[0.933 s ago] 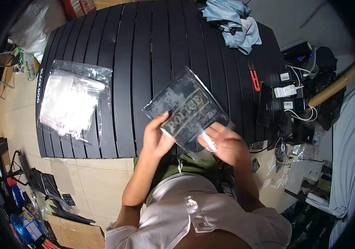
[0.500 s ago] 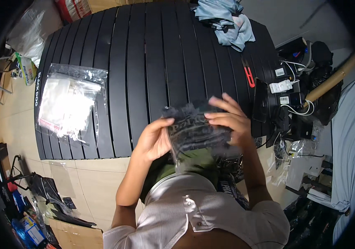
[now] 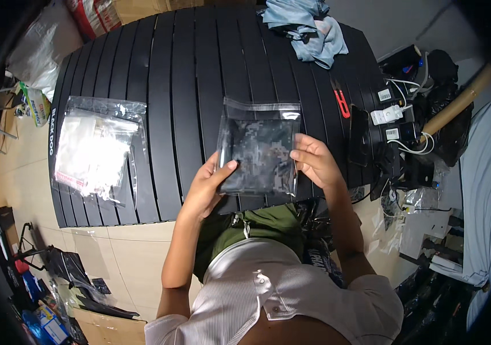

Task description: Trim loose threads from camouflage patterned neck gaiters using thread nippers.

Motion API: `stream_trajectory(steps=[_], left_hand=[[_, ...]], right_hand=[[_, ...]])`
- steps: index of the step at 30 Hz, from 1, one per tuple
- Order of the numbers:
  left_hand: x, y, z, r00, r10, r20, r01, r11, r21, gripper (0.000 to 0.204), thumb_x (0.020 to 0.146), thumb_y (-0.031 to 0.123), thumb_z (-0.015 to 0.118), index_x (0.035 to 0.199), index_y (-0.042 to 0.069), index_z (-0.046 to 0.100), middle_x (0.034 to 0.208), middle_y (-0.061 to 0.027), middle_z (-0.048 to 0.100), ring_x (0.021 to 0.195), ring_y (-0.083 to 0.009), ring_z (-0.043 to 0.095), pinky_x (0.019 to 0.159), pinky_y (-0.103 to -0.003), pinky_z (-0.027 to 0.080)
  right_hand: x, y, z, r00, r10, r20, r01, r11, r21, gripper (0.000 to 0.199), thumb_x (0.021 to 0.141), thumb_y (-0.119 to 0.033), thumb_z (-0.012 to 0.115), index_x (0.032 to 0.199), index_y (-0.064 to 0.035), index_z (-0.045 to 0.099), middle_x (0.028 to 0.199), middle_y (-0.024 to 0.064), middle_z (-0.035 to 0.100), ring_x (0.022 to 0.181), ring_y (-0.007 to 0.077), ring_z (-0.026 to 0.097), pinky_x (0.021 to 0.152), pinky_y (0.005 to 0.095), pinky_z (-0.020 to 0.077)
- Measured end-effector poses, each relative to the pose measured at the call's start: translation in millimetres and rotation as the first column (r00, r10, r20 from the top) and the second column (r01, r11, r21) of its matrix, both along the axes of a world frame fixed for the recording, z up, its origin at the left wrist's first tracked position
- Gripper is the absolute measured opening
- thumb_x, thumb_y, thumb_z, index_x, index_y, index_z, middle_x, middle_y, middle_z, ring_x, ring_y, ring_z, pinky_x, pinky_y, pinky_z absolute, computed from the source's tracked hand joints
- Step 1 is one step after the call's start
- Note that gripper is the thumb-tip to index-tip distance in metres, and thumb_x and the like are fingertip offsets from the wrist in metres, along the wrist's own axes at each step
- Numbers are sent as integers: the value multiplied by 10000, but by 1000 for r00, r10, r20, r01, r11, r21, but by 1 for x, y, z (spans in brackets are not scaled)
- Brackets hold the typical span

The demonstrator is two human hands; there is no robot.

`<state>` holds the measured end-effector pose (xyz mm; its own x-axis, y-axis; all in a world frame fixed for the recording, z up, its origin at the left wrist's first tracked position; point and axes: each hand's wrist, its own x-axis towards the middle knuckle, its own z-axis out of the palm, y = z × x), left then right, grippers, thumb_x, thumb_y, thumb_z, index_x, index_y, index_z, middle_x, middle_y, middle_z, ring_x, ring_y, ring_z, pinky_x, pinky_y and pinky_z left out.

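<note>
A clear plastic bag holds a folded dark cloth item with a grey pixelated camouflage pattern. My left hand grips the bag's left edge, thumb on top and fingers underneath. At the right edge my right hand pinches the bag between thumb and fingers. The bag lies flat-side up over the near edge of the black slatted table, its unfilled top end pointing away from me. On the table's left side rests a stack of clear plastic bags.
Red-handled thread snips lie on the right of the table, near a dark phone. A white charger plug with cables sits by the right edge. Crumpled light-blue cloth lies at the far end. A cardboard box stands at lower left.
The bag has turned from a blurred, tilted position to lying flat, patterned side up, farther from my body. My right hand has moved from over the bag to pinching its right edge.
</note>
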<state>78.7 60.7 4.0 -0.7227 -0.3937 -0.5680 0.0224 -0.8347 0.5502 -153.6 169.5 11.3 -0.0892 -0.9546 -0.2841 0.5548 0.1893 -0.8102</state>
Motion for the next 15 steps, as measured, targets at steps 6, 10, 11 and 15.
stream_trajectory(steps=[6, 10, 11, 15], left_hand=[[3, 11, -1, 819, 508, 267, 272, 67, -960, 451, 825, 99, 577, 1258, 69, 454, 1306, -165, 397, 1115, -316, 424, 984, -383, 308], [-20, -28, 0, 950, 252, 183, 215, -107, -971, 282, 830, 116, 572, 1106, 59, 581, 1175, -102, 536, 1126, -273, 422, 973, -365, 302], [-30, -36, -1, 955, 242, 173, 222, -189, -957, 268, 827, 154, 588, 1078, 61, 593, 1129, -87, 567, 1095, -258, 446, 959, -355, 305], [-47, -65, -10, 921, 20, 389, 387, -154, -909, 260, 784, 271, 647, 966, 85, 641, 933, -43, 590, 915, -199, 472, 845, -327, 285]], right_hand=[[2, 7, -6, 284, -154, -946, 366, 930, -41, 332, 810, -50, 617, 1130, -20, 532, 969, 85, 596, 796, 120, 596, 641, 240, 491], [-13, -14, -3, 250, -275, -929, 106, 961, -256, 252, 805, -86, 620, 1052, -44, 593, 1047, 80, 595, 927, 174, 568, 813, 281, 444], [-14, -24, -3, 225, -248, -942, -9, 967, -256, 246, 795, -110, 626, 1034, -54, 605, 1072, 71, 593, 1023, 208, 527, 892, 306, 397], [-11, -53, -6, 285, -13, -958, -129, 990, -52, 225, 767, -168, 658, 973, -83, 637, 967, 27, 611, 990, 195, 481, 894, 315, 361]])
